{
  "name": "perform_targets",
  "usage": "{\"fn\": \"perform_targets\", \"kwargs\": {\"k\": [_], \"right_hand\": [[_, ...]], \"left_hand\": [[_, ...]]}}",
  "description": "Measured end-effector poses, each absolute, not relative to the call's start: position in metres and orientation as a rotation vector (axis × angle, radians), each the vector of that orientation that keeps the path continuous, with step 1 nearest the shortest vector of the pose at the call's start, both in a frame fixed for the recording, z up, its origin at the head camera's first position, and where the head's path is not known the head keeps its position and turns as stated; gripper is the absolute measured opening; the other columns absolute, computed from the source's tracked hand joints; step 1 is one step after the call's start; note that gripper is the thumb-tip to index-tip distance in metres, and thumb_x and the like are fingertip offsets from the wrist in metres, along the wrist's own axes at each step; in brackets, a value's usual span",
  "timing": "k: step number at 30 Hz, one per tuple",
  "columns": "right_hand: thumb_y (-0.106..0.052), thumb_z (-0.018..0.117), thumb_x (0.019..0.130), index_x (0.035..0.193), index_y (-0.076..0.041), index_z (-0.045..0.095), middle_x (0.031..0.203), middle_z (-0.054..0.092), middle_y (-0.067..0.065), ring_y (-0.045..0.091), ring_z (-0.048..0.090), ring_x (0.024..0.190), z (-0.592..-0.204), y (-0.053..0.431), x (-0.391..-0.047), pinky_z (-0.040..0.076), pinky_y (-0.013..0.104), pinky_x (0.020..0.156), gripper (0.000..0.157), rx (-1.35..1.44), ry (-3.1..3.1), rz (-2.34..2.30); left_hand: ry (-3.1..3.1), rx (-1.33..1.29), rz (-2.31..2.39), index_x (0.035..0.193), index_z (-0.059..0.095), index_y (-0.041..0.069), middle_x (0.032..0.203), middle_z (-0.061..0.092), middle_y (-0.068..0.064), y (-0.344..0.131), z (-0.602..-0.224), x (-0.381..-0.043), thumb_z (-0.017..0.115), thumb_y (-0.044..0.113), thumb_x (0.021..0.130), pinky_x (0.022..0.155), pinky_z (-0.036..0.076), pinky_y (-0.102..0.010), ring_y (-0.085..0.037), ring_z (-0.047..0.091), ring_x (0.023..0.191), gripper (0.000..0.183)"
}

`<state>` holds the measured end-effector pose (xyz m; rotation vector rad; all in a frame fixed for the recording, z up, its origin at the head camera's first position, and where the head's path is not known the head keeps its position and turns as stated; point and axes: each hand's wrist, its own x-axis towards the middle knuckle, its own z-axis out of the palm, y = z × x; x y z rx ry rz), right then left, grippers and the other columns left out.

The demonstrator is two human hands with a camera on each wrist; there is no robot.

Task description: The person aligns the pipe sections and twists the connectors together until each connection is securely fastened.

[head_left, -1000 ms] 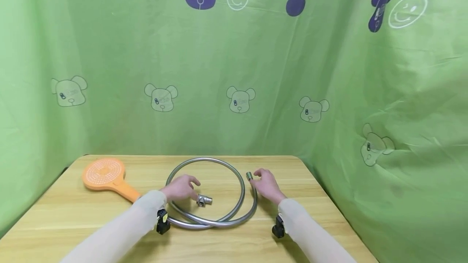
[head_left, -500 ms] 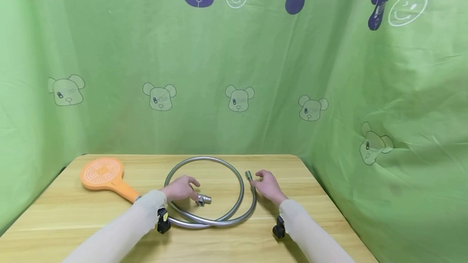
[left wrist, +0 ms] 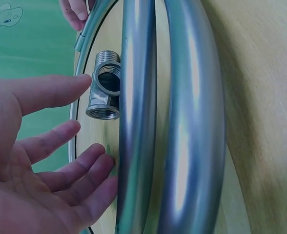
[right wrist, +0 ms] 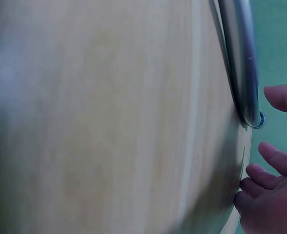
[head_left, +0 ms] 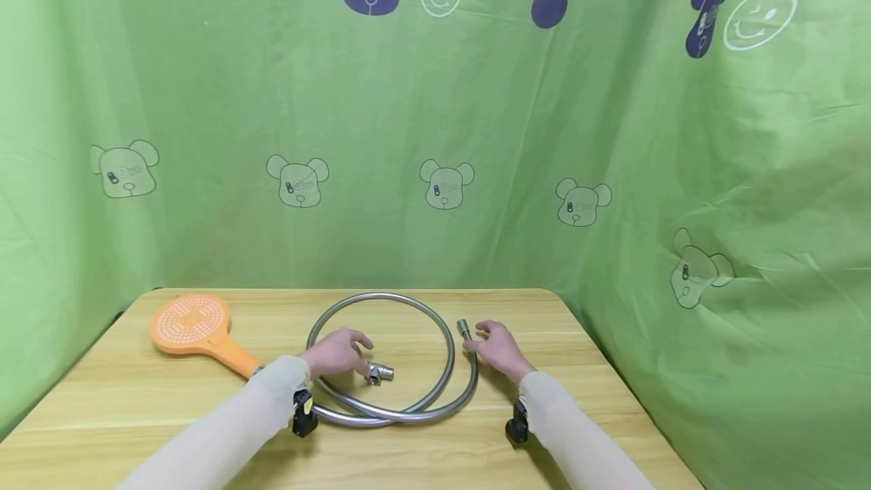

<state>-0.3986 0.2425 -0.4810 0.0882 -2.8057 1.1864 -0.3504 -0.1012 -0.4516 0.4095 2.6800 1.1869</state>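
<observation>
My left hand point(head_left: 333, 352) hovers over the left side of a coiled metal shower hose point(head_left: 452, 354), fingers loosely bent and holding nothing. Just right of its thumb lies a small chrome tee fitting point(head_left: 379, 373); in the left wrist view the threaded ports of this fitting point(left wrist: 104, 105) show near the thumb tip, and whether they touch is unclear. Beside the hose's end nut point(head_left: 463, 327) is my right hand point(head_left: 500, 348), thumb and fingers spread apart. The right wrist view shows a gap between that hand point(right wrist: 275, 195) and the hose point(right wrist: 243, 63).
An orange shower head point(head_left: 192, 322) lies face up at the left, its handle pointing toward my left forearm. The hose loops cross on the wooden table point(head_left: 408, 460). Green printed curtain point(head_left: 381, 248) surrounds the table at the back and sides.
The right hand's fingers have shifted very slightly beside the hose end. The left hand, tee fitting, hose and shower head stay in place.
</observation>
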Motion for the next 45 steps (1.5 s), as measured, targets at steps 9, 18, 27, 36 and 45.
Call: {"fn": "perform_targets", "kwargs": {"k": [9,18,27,36,45], "right_hand": [[-0.026,0.081,0.080,0.136,0.009,0.052,0.145,0.047,0.031,0.049,0.041,0.136,-0.483,0.245,-0.402,0.031,0.060,0.117,0.072,0.103,-2.860,1.140],[-0.026,0.084,0.075,0.140,0.007,0.051,0.156,0.028,0.034,0.052,0.029,0.144,-0.485,0.246,-0.404,0.023,0.061,0.121,0.080,0.117,-2.918,1.064],[-0.019,0.085,0.075,0.131,0.008,0.059,0.154,0.032,0.036,0.053,0.029,0.143,-0.483,0.245,-0.406,0.021,0.060,0.122,0.068,0.121,-2.873,1.145],[-0.015,0.084,0.077,0.126,0.007,0.062,0.153,0.034,0.035,0.053,0.029,0.144,-0.484,0.240,-0.405,0.021,0.060,0.122,0.059,0.121,-2.850,1.165],[-0.011,0.081,0.077,0.121,0.008,0.063,0.153,0.034,0.037,0.054,0.031,0.142,-0.483,0.239,-0.402,0.022,0.060,0.121,0.051,0.106,-2.822,1.171]], "left_hand": [[2.677,0.438,1.177,0.122,0.067,0.004,0.107,0.071,-0.011,-0.099,-0.454,-0.353,0.086,0.013,0.068,0.092,0.054,-0.046,-0.023,0.065,0.097,0.058],[2.669,0.451,1.147,0.123,0.067,0.003,0.108,0.070,-0.012,-0.097,-0.449,-0.350,0.085,0.014,0.070,0.091,0.054,-0.046,-0.024,0.065,0.097,0.057],[2.670,0.461,1.096,0.123,0.066,0.004,0.109,0.071,-0.010,-0.093,-0.445,-0.347,0.086,0.011,0.068,0.090,0.054,-0.043,-0.021,0.065,0.094,0.059],[2.682,0.476,1.053,0.120,0.069,0.005,0.103,0.072,-0.006,-0.088,-0.446,-0.345,0.086,0.009,0.065,0.089,0.054,-0.041,-0.018,0.065,0.089,0.058],[2.660,0.477,1.052,0.116,0.072,0.006,0.109,0.072,-0.009,-0.083,-0.447,-0.345,0.086,0.007,0.065,0.096,0.051,-0.049,-0.025,0.064,0.100,0.053]]}}
